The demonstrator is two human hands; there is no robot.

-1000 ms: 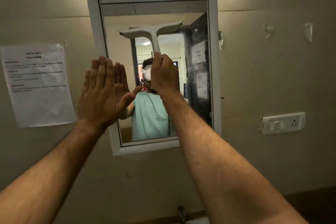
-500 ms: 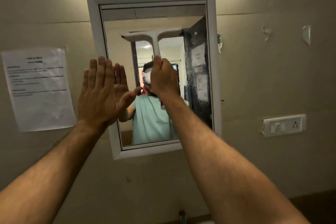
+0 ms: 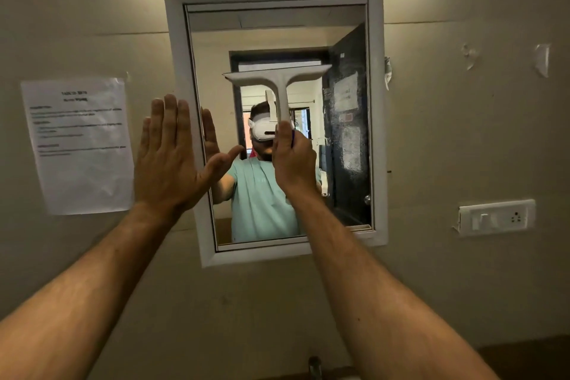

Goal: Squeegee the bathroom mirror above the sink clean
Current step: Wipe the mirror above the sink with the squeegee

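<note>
A white-framed mirror (image 3: 377, 102) hangs on the beige wall straight ahead. My right hand (image 3: 294, 163) is closed around the handle of a white T-shaped squeegee (image 3: 277, 77), whose blade lies level across the middle of the glass, about a third of the way down. My left hand (image 3: 168, 157) is flat and open, fingers up, pressed against the mirror's left frame edge. The glass reflects a person in a green shirt with a white headset, and a dark door on the right.
A printed paper sheet (image 3: 80, 145) is taped to the wall left of the mirror. A white switch and socket plate (image 3: 496, 217) sits to the right. A tap top (image 3: 314, 365) shows at the bottom edge below the mirror.
The squeegee and my right hand have slid down the glass from near the top toward the middle, and the blade has levelled. My left hand has stayed on the frame.
</note>
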